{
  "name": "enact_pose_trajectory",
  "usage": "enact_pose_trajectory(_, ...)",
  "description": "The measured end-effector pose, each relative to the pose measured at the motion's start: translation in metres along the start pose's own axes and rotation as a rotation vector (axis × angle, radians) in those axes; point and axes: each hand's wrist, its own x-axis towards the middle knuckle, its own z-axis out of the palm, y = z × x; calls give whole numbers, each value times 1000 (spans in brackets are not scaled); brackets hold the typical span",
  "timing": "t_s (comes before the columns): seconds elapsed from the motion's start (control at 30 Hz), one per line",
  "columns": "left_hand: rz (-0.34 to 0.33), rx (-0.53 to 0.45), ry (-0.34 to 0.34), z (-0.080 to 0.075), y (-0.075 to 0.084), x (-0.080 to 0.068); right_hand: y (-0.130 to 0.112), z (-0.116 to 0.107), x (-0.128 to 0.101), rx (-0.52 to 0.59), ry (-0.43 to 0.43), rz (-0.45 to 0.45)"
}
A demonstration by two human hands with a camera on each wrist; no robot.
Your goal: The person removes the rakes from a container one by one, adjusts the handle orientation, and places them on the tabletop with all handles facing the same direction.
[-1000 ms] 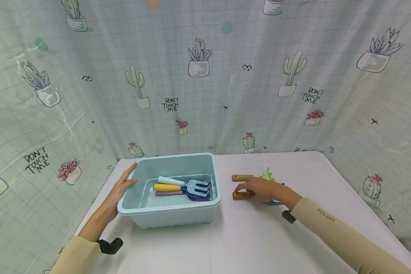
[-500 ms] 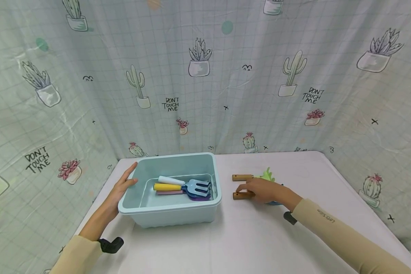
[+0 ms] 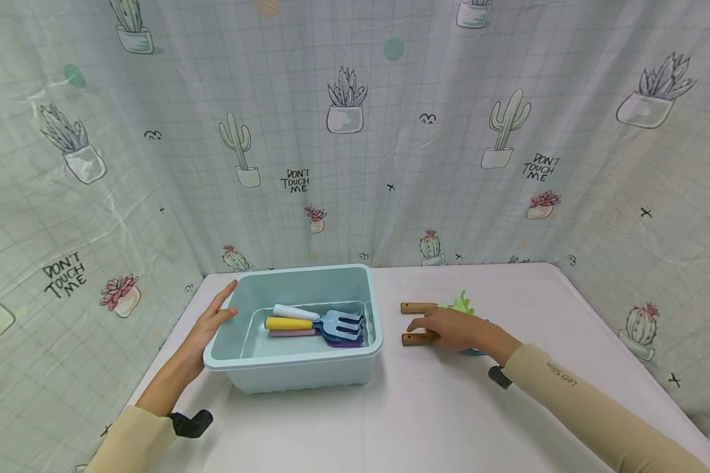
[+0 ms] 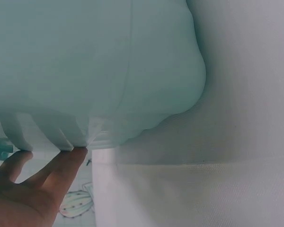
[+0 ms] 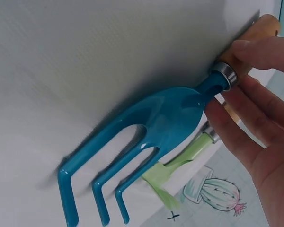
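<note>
In the head view, my left hand point(image 3: 204, 332) rests against the left side of a pale blue plastic bin point(image 3: 296, 363). Its fingers are straight, and the fingertips touch the bin's outer wall in the left wrist view. My right hand point(image 3: 452, 328) pinches the wooden handle point(image 3: 414, 339) of a blue hand rake point(image 5: 168, 113) between thumb and fingers. That rake has bent tines and lies at the white table surface. Just behind it lies a green garden tool point(image 3: 463, 302) with a wooden handle, partly covered by my hand.
Inside the bin lie several garden tools: a light blue fork point(image 3: 340, 324), a yellow handle point(image 3: 286, 323), a white handle point(image 3: 296, 312) and a pink handle point(image 3: 292, 332). A cactus-print curtain point(image 3: 343, 171) encloses the white table point(image 3: 438, 420) at the back and sides.
</note>
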Motion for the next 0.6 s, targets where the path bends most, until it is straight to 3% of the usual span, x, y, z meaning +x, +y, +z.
enact_pose_trajectory(0.3,14,4,7,0,1,-2,-8,-14,3,35,0,2)
enact_pose_trajectory(0.6,7,-11,4,0,-1,-1,-12,-43,6,35,26,-5)
